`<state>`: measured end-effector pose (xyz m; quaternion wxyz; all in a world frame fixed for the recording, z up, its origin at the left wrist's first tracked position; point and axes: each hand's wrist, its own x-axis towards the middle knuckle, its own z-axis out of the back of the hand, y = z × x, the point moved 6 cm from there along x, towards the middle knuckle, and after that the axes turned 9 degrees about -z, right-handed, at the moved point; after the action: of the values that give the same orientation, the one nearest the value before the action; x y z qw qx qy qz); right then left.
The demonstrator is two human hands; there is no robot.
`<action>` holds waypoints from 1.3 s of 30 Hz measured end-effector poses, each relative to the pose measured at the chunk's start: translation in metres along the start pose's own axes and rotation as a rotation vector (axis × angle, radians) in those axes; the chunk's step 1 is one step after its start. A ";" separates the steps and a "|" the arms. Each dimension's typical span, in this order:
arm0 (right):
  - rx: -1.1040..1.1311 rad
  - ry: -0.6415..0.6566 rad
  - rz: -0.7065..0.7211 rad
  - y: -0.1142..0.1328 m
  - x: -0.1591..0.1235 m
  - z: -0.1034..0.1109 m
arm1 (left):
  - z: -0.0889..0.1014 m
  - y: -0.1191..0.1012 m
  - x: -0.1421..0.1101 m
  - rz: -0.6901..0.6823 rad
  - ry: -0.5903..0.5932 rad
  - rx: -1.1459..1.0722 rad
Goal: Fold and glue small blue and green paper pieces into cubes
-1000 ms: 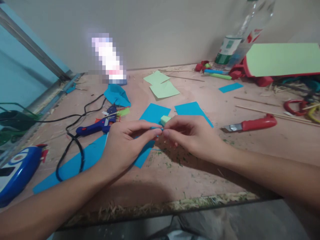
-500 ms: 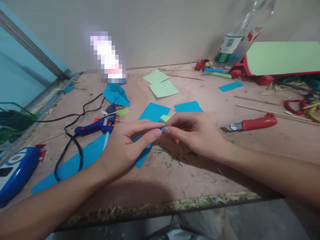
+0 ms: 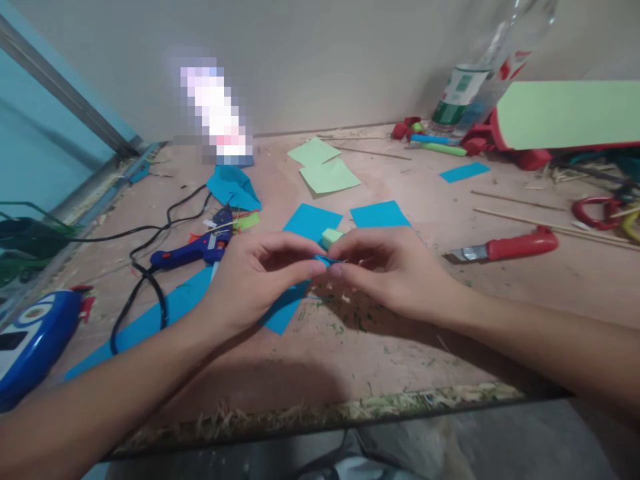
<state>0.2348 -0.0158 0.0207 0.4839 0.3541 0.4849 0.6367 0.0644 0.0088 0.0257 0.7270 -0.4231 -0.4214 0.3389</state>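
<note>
Between my fingertips is a small strip of blue paper [image 3: 323,260], mostly covered by the fingers. My left hand [image 3: 267,277] pinches its left end between thumb and forefinger. The right end is pinched by my right hand [image 3: 387,267]. Just behind the fingers a small pale green folded paper piece [image 3: 332,237] shows. Under and beyond the hands lie a blue paper sheet [image 3: 311,220] and another blue paper piece [image 3: 380,214]. A further blue strip [image 3: 283,317] pokes out below my left hand.
Left of my hands lies a blue glue gun [image 3: 200,253] with a black cord [image 3: 150,283]. A red utility knife [image 3: 520,245], blade exposed, rests at the right. Green paper squares [image 3: 330,175], a plastic bottle [image 3: 457,100] and thin sticks [image 3: 550,227] are farther back. Shavings line the table's front edge.
Both hands have shifted their pinch slightly, and the blue paper strip now shows between the fingertips. More of the pale green folded piece is visible behind them.
</note>
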 end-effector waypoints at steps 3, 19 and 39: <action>-0.009 -0.002 0.016 0.003 -0.001 0.001 | 0.002 0.002 0.000 -0.005 -0.004 0.007; -0.110 -0.049 0.071 0.008 -0.002 0.003 | 0.001 -0.018 -0.002 -0.215 0.042 0.217; -0.355 -0.059 0.171 0.009 -0.005 -0.001 | -0.009 -0.031 -0.006 -0.609 0.447 0.594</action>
<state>0.2327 -0.0219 0.0294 0.4968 0.3216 0.3189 0.7403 0.0745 -0.0123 0.0493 0.9554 -0.1170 -0.2446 0.1172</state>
